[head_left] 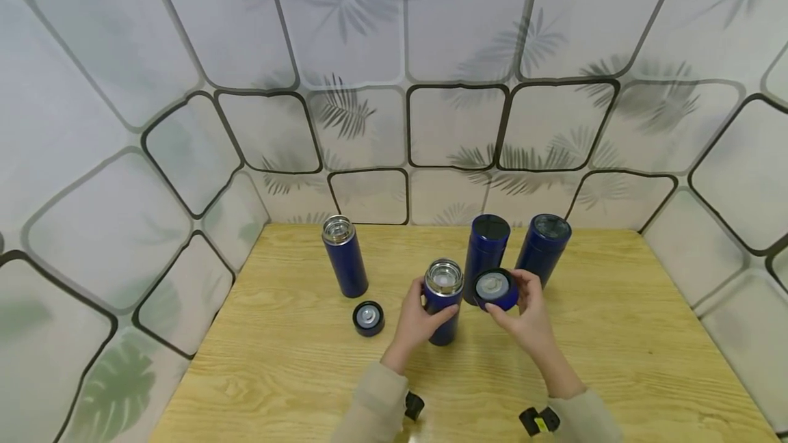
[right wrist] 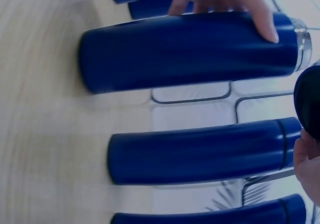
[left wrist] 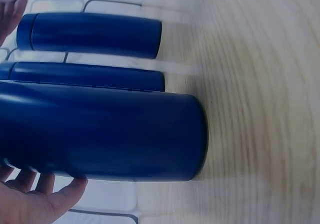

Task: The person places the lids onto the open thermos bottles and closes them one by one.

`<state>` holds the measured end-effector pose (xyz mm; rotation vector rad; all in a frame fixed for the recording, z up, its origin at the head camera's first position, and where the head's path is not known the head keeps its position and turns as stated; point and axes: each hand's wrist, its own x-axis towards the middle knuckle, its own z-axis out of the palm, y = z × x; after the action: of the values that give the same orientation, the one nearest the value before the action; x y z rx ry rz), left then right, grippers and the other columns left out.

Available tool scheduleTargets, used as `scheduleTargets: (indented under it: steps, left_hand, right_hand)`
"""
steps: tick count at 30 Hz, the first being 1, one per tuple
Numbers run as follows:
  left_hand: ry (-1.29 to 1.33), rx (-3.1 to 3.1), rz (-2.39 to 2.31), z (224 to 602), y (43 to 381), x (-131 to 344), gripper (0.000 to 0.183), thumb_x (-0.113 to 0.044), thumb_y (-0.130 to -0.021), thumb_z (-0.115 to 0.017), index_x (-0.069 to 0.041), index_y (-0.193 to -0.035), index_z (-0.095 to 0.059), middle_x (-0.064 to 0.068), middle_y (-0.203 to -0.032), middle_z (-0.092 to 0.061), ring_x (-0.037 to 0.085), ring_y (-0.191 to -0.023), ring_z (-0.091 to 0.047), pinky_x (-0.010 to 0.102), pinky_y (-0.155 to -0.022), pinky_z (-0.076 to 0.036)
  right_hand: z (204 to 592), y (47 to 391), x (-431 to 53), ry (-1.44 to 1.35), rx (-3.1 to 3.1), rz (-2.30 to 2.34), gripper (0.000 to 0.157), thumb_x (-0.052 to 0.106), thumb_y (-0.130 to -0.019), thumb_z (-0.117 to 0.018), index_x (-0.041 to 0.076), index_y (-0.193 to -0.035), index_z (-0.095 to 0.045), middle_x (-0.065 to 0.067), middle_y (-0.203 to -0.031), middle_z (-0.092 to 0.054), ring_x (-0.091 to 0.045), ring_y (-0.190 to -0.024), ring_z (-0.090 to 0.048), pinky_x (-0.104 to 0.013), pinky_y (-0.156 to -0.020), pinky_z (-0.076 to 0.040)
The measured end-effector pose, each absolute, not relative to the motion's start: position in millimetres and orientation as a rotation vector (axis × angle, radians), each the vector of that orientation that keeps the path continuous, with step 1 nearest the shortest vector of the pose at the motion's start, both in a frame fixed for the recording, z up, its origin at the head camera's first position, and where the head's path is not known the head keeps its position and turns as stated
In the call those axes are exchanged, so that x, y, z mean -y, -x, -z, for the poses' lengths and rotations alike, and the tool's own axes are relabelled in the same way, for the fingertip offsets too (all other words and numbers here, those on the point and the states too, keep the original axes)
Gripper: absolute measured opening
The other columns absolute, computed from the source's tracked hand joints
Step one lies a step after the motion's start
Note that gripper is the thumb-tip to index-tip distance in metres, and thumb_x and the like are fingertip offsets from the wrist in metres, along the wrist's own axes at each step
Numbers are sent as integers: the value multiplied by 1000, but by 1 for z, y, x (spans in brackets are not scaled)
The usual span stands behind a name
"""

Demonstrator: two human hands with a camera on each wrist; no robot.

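Note:
My left hand (head_left: 420, 323) grips a dark blue thermos bottle (head_left: 444, 320) that stands upright on the table, its steel mouth uncovered. In the right wrist view the thumb lies along that bottle (right wrist: 190, 52) near its neck. My right hand (head_left: 528, 310) pinches a blue lid (head_left: 494, 290) by its edges, just right of the bottle's mouth. The lid's pale inner side faces the head camera. Close behind the lid stands a lidded blue bottle (head_left: 486, 248), partly hidden by it.
A second lidded bottle (head_left: 542, 248) stands at the right rear. To the left is an open blue bottle (head_left: 347, 262), with a loose lid (head_left: 368, 318) lying inner side up in front of it. A patterned wall (head_left: 369, 197) borders the wooden table (head_left: 277, 374) at the back.

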<state>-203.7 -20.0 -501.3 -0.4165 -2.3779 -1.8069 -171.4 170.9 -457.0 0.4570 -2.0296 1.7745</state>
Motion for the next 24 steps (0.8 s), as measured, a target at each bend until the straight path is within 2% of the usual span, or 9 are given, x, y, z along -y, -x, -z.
scheduleTargets:
  steps: [4,8,11,14,17,20,24]
  left_hand:
    - [471,2371,1809,490,193,16,55,-20,-76,-71,-2,-119,-42,9,-112,-50,21,-101,-48,42,-80,-43]
    - [540,2349,1793,470,179,14,53,-12,-75,-71,3,-117,-42,13,-109,-51,24,-98,-49,41,-77,-44]
    - [536,2363,1787,465,175,13,52,-11,-74,-71,3,-116,-43,13,-108,-51,24,-97,-49,37,-77,-44]
    - [512,2369,1802,464,173,12,51,-11,-74,-71,4,-115,-44,13,-108,-51,24,-98,-49,37,-77,-44]
    - [498,2375,1812,465,173,11,51,-12,-75,-71,3,-115,-44,11,-108,-51,22,-98,-49,37,-78,-43]
    - [494,2390,1818,466,173,12,52,-14,-76,-70,2,-117,-43,11,-109,-51,22,-99,-49,37,-78,-44]
    - [505,2402,1819,475,176,11,54,-14,-76,-70,2,-119,-42,11,-111,-50,22,-99,-49,37,-78,-44]
  right_hand:
    - [443,172,-168,-523,2017,-1701,61,-24,-61,-63,-15,-116,-38,-5,-103,-48,-2,-90,-49,-11,-72,-40]
    - [423,169,-162,-564,2047,-1598,59,-24,-59,-64,-15,-114,-45,-17,-99,-52,0,-84,-51,-10,-68,-42]
    - [409,166,-158,-584,2073,-1524,58,-23,-58,-64,-18,-112,-45,-27,-100,-51,3,-86,-50,-9,-71,-40]
    - [400,165,-155,-594,2102,-1483,58,-22,-58,-66,-18,-111,-43,-30,-103,-51,3,-92,-48,-10,-76,-38]
    - [400,166,-154,-585,2127,-1484,59,-19,-60,-68,-15,-112,-41,-28,-108,-51,0,-98,-45,-11,-81,-36]
    - [408,172,-155,-540,2182,-1474,60,-12,-63,-71,-6,-116,-42,-19,-113,-51,-5,-100,-46,-14,-79,-37]
    - [416,180,-152,-536,2236,-1414,63,-3,-64,-75,1,-119,-44,-13,-116,-49,-17,-98,-49,-25,-79,-40]
